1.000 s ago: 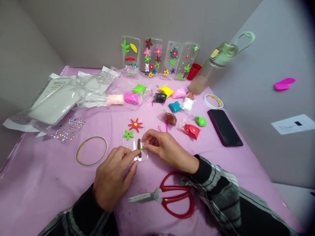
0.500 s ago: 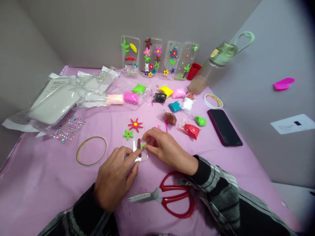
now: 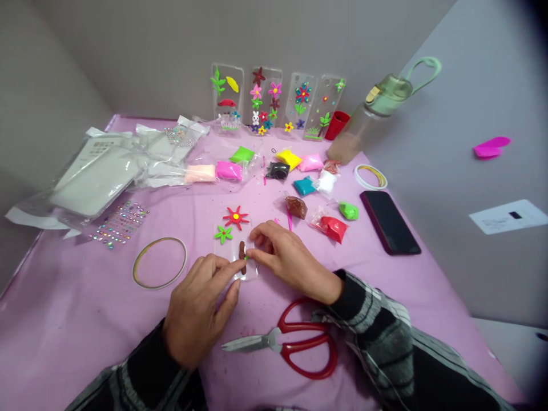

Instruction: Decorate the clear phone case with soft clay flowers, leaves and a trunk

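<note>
A clear phone case (image 3: pixel 222 250) lies flat on the table between my hands. On it are a red clay flower (image 3: pixel 236 217) with a yellow centre, a green clay flower (image 3: pixel 223 234) and a brown clay strip (image 3: pixel 242 250). My left hand (image 3: pixel 201 308) reaches in from the left, index fingertip down on the brown strip, thumb apart. From the right, my right hand (image 3: pixel 289 260) brings thumb and finger together at a small green clay strip (image 3: pixel 246 257) against the brown one. Fingertips hide most of that green strip.
Red-handled scissors (image 3: pixel 278 341) lie in front. Bagged clay (image 3: pixel 296 206), a phone (image 3: pixel 390 222), a tape roll (image 3: pixel 370 177) and a bottle (image 3: pixel 363 120) are to the right. Decorated cases (image 3: pixel 266 103) stand behind. Leftward are a tape ring (image 3: pixel 159 262), gem stickers (image 3: pixel 120 224) and packaged cases (image 3: pixel 98 171).
My right thumb has shifted slightly left, onto the green clay strip, so less of it shows. My left hand stays nearly in place, fingertip on the brown strip.
</note>
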A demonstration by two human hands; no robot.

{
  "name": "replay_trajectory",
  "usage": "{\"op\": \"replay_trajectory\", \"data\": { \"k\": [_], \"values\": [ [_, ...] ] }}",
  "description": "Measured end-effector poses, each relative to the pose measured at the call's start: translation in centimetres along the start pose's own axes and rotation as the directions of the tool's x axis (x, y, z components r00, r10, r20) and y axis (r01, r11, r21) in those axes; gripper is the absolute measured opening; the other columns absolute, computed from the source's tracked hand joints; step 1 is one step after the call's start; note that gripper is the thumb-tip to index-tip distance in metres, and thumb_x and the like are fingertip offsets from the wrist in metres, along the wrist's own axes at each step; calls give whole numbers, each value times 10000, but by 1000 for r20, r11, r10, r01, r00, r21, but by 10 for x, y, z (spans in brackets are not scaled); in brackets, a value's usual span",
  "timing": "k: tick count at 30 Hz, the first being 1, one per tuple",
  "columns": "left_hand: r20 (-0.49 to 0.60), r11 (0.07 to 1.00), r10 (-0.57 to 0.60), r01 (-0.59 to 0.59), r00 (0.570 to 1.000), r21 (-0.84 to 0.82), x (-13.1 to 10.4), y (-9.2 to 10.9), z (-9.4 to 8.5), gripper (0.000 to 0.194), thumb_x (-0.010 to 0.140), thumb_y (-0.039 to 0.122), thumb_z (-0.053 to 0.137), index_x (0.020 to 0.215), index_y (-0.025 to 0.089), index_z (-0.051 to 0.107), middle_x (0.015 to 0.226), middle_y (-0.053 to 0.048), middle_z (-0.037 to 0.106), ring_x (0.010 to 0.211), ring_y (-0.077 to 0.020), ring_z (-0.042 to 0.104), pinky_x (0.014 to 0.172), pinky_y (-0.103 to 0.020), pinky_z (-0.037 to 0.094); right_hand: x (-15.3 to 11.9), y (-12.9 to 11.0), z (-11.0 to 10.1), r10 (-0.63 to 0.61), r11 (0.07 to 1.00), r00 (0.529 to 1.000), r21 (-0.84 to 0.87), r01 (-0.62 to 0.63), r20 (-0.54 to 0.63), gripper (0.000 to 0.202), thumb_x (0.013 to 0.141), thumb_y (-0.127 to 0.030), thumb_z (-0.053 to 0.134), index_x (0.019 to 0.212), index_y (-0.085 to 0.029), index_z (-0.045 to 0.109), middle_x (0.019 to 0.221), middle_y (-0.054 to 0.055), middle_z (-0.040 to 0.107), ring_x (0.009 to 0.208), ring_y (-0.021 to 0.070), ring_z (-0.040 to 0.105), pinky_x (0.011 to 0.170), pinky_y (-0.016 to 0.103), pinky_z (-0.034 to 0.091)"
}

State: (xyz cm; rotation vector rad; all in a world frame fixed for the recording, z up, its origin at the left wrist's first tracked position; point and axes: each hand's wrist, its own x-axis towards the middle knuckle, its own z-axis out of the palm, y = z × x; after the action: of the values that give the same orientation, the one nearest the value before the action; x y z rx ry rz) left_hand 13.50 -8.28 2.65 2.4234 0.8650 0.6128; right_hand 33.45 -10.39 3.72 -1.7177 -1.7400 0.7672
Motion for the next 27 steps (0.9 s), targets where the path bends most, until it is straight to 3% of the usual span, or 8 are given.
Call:
{"op": "replay_trajectory", "data": {
  "k": [13, 17, 21, 24, 27],
  "values": [
    [17, 1000, -7, 6, 1000, 10, -1, 0, 2, 306, 962, 197, 462, 1231, 162, 603, 950, -69, 581, 892, -239, 546, 764, -393, 463, -1, 3, -2, -9, 992, 1000, -123, 7, -14, 149, 899, -217, 659, 1006, -191, 559, 937, 26, 598, 771, 153, 566, 713, 283, 442],
    [19, 982, -89, 91, 996, -168, -1, 3, -3, 285, 962, 213, 463, 1207, 203, 610, 990, -68, 583, 919, -235, 552, 801, -401, 463, -1, 5, -2, 7, 994, 1000, -109, -9, -19, 144, 914, -246, 641, 1012, -192, 551, 900, 18, 604, 737, 150, 561, 681, 276, 436],
    [52, 837, -277, 267, 960, -477, -2, 5, -13, 261, 975, 250, 440, 1173, 258, 611, 1055, -51, 592, 932, -204, 572, 853, -366, 475, -1, 6, -2, -1, 993, 999, -122, -5, -50, 133, 926, -250, 619, 1019, -197, 541, 892, 18, 602, 739, 156, 562, 690, 285, 432],
    [81, 679, -428, 379, 900, -628, -3, 2, -16, 241, 985, 305, 477, 1189, 281, 604, 1047, -26, 635, 996, -187, 594, 931, -331, 464, -3, 2, -1, -17, 992, 998, -124, 9, -63, 172, 931, -299, 617, 1038, -196, 531, 923, 30, 609, 747, 162, 570, 684, 288, 433],
    [98, 503, -524, 400, 846, -766, -3, 1, -14, 222, 983, 340, 529, 1185, 282, 601, 1052, -5, 670, 985, -158, 630, 941, -294, 482, -5, -3, 0, -17, 984, 999, -180, 11, -28, 231, 904, -283, 658, 1063, -186, 522, 976, 51, 616, 760, 171, 577, 668, 289, 427]
  ]
}}
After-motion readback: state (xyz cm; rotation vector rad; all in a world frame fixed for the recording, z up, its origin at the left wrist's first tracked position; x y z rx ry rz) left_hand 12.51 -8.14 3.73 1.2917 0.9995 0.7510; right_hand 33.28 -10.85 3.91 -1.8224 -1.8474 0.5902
